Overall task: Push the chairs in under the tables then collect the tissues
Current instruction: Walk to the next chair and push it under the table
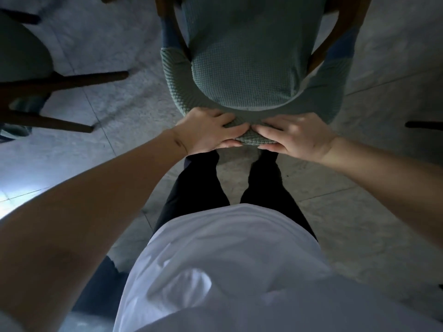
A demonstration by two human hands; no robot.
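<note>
Pale marbled tile floor (374, 178) underfoot, thin grout lines crossing it on the slant, a bright patch of glare at the left edge. Standing on it up front, a green-covered chair (242, 75) with wooden legs; off to the left a second chair (26, 68), dark legs splayed across the tiles. Planted just behind the near chair, two legs in black trousers (199, 188).

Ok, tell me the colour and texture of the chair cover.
Muted green chair cover, waffle-knit, in the head view.

Loose white shirt (215, 259), black trousers (199, 188), bare forearms, perhaps short-sleeved.
</note>
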